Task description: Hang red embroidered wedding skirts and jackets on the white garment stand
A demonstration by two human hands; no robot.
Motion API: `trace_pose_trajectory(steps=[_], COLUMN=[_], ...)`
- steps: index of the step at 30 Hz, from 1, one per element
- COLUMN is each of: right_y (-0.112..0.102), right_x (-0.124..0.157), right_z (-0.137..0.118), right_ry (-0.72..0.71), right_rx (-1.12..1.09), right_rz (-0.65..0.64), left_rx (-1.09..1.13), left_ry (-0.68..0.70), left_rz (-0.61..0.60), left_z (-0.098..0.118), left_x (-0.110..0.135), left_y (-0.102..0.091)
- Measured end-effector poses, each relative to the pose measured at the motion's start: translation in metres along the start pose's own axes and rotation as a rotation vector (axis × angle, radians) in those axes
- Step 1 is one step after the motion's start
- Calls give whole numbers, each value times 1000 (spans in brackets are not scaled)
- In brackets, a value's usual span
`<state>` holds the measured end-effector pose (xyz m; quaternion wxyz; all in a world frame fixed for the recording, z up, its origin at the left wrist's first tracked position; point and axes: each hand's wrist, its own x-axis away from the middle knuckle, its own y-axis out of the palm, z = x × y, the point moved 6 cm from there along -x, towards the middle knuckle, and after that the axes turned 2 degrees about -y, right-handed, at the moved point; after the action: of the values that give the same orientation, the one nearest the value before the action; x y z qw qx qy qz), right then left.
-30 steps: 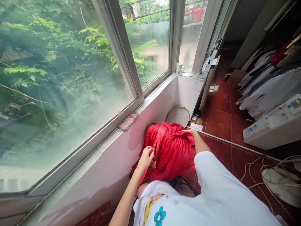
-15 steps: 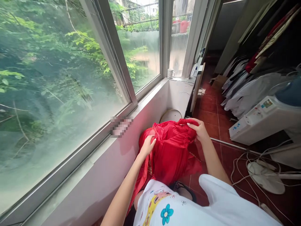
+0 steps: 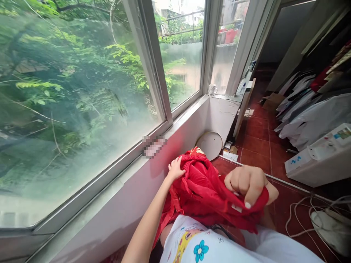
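A red garment (image 3: 203,190) with a gathered waistband and some gold trim hangs bunched between my two hands, in front of my white printed shirt (image 3: 189,244). My left hand (image 3: 176,169) grips its gathered edge on the window side, fingers bent over the cloth. Closer to the camera, my right hand (image 3: 251,184) is closed on the opposite edge, and a small white label shows on the fabric below its fingers. The garment's lower part falls past my lap, where much of it is hidden.
A wide window with a sill (image 3: 131,166) runs along the left. A mug (image 3: 212,90) stands at its far corner, above a round white board (image 3: 210,144) leaning on the wall. To the right are hanging clothes (image 3: 304,109), a white appliance (image 3: 323,157) and tangled cables (image 3: 298,215).
My right hand has come nearer the camera and rightward, pulling its edge of the red garment along and opening the waistband. The left hand has taken a firmer grip. The view has shifted left.
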<state>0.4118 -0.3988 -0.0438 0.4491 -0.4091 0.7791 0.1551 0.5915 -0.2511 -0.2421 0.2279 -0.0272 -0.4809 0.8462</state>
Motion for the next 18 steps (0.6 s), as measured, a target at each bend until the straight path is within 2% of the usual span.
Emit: trace_pose_trajectory(steps=[3, 5, 6, 8, 9, 12, 14, 16, 18], right_y=[23, 36, 38, 34, 28, 7, 1, 2, 4], right_x=[9, 12, 11, 5, 4, 22, 40, 53, 56], right_z=[26, 27, 24, 16, 12, -3, -10, -11, -9], right_ry=[257, 323, 341, 459, 574, 1030, 1280, 1405, 1395], right_rx=[-132, -149, -107, 104, 249, 633, 753, 761, 688], right_rz=[-316, -525, -563, -494, -417, -201, -162, -180, -186], left_rx=[122, 248, 300, 365, 385, 474, 548, 612, 744], left_ry=[118, 148, 141, 112, 97, 55, 18, -21, -69], left_rz=[72, 88, 82, 78, 85, 159, 222, 279, 353], left_z=[13, 20, 21, 17, 12, -9, -25, -38, -50], left_x=[-13, -21, -23, -22, -18, 0, 14, 32, 56], left_y=[5, 10, 14, 23, 27, 29, 22, 11, -4])
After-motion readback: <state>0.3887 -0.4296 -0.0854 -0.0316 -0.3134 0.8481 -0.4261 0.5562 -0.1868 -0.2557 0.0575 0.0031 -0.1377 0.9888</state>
